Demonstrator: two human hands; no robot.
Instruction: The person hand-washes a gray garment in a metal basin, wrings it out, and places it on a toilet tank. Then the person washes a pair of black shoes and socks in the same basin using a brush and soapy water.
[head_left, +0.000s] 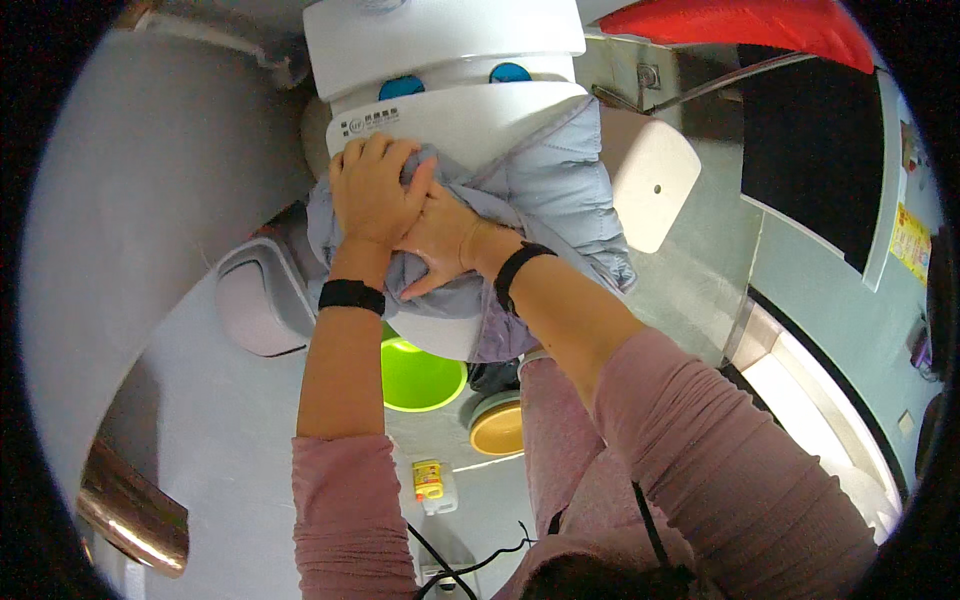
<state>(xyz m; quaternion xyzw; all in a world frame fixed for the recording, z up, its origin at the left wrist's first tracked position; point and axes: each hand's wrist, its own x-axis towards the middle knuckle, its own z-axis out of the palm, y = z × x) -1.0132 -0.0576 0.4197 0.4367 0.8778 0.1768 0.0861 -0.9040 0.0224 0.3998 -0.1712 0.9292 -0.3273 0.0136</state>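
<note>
A light grey-blue quilted cloth item lies bunched over the closed lid of a white toilet. My left hand presses down on the bundle, fingers spread and pointing away from me. Beside it and partly beneath its thumb, my right hand rests on the same cloth, thumb held apart. Folds hide what the fingertips touch. The cloth's quilted part drapes off the lid's right side, and a purplish edge hangs at the near end.
A bright green basin and a yellow basin stand on the floor below the toilet. To the right is a white plastic stool; to the left, a pale bin. A yellow-labelled bottle is nearer me.
</note>
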